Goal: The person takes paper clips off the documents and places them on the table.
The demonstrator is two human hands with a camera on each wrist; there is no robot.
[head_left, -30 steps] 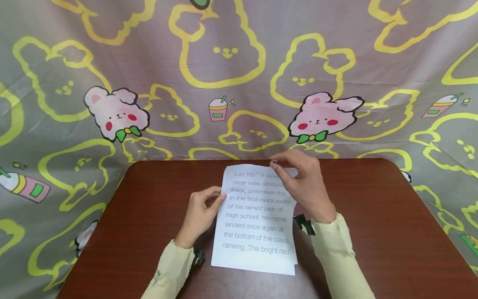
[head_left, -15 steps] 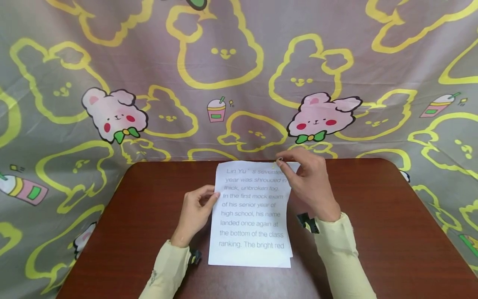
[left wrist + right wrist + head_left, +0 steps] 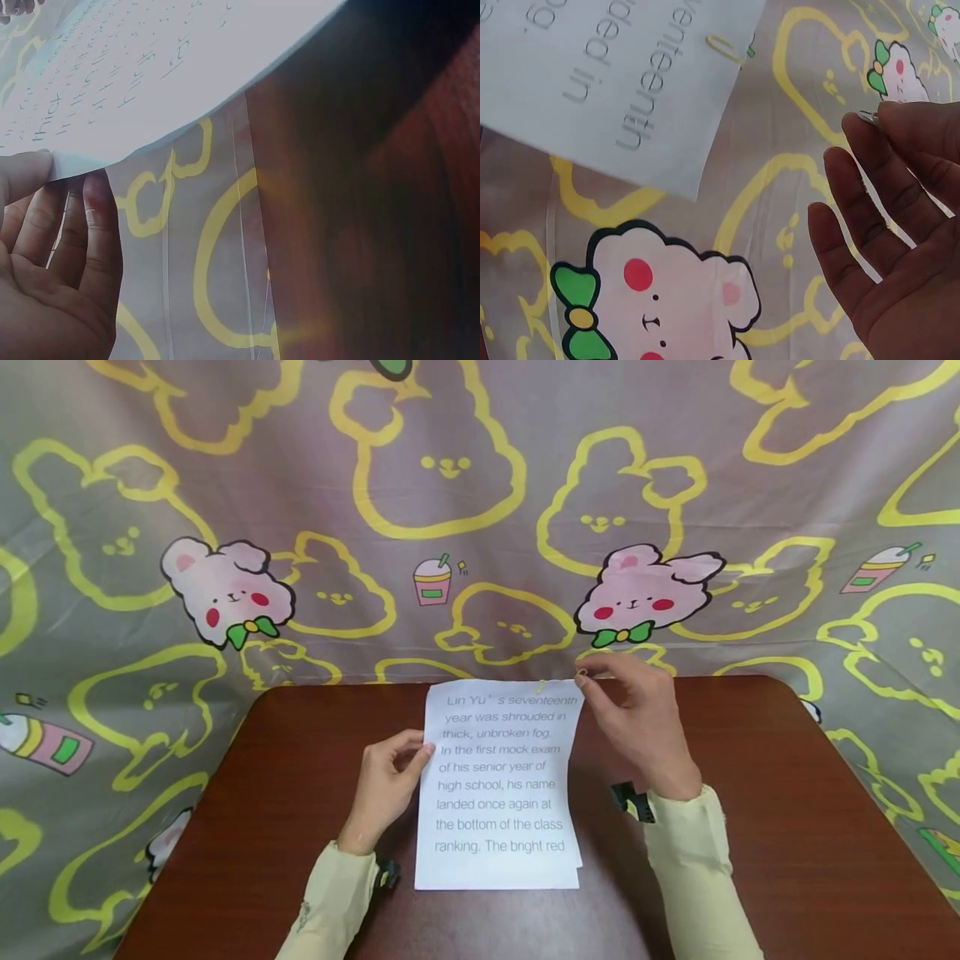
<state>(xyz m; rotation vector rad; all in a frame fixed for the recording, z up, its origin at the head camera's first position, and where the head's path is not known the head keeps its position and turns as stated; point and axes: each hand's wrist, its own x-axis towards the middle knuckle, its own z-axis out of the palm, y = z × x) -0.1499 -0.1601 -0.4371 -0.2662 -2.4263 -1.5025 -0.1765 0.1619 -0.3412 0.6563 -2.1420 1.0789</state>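
As sheets [image 3: 498, 785] look light, floppy, best edge-held, left hand [image 3: 387, 785] pinches there, right hand [image 3: 639, 718] pinches a small item [image 3: 867, 116] alongside.

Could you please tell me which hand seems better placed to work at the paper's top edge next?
Probably the right hand: it pinches a small shiny item just off the top right corner of the paper, near the yellow clip. The left hand is occupied gripping the paper's left edge.
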